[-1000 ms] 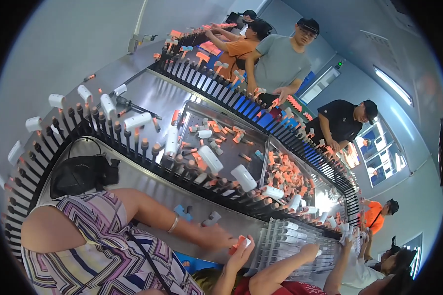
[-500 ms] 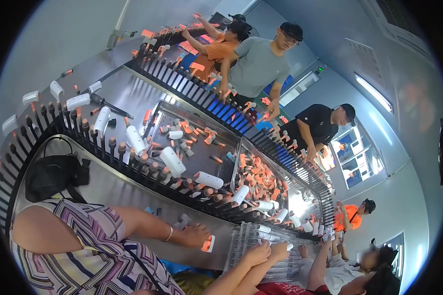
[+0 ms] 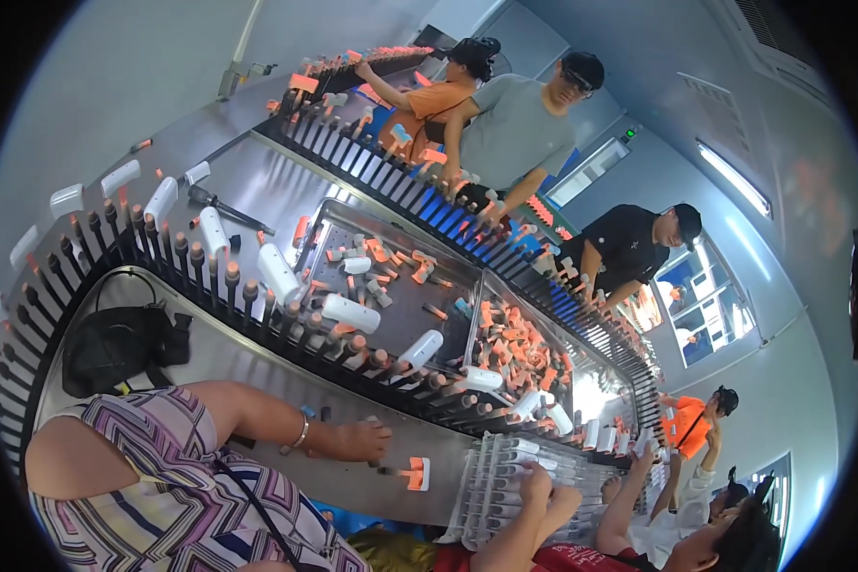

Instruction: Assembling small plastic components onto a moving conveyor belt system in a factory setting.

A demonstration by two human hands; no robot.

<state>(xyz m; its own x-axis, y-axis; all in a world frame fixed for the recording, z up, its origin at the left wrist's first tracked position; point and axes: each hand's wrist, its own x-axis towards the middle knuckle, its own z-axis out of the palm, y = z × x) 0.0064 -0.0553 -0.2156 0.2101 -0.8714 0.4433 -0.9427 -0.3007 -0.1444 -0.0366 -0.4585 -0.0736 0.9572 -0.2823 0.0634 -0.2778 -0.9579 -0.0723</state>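
Note:
My left hand (image 3: 364, 441), with a bracelet on the wrist, reaches over the metal worktop (image 3: 286, 477). Its fingers are curled beside a small grey piece (image 3: 373, 420), and what they grip is hidden. Just past my fingertips lies an orange-and-white T-shaped piece (image 3: 417, 474) with a dark stem, apart from the hand. Small dark bits (image 3: 326, 414) rest near my wrist. My right hand is not in view.
A looping track of upright black pegs (image 3: 181, 250) carries white rounded covers (image 3: 351, 313) and orange parts. Inside it stand metal trays (image 3: 491, 286) of loose orange pieces. A black bag (image 3: 114, 348) lies left. Right, a co-worker's hands (image 3: 548, 496) touch a stacked clear tray (image 3: 481, 486). Other people work across.
My left hand has let go of the orange-and-white piece, which now lies on the worktop. The hand has drawn back to the grey piece. The view has shifted slightly.

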